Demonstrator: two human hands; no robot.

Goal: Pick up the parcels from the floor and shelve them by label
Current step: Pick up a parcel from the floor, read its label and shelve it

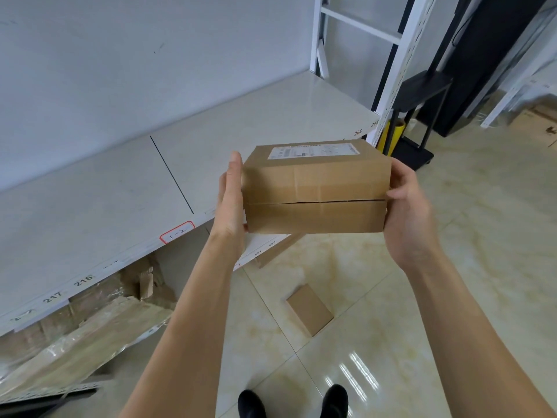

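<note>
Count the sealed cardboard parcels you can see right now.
2. One parcel is held between the left hand and right hand at the shelf edge; a smaller parcel lies on the floor below. Others may be out of view.

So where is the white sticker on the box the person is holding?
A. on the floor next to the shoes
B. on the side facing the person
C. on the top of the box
C: the white shipping label lies on the top face of the cardboard box, which the left hand and right hand hold by its ends.
</note>
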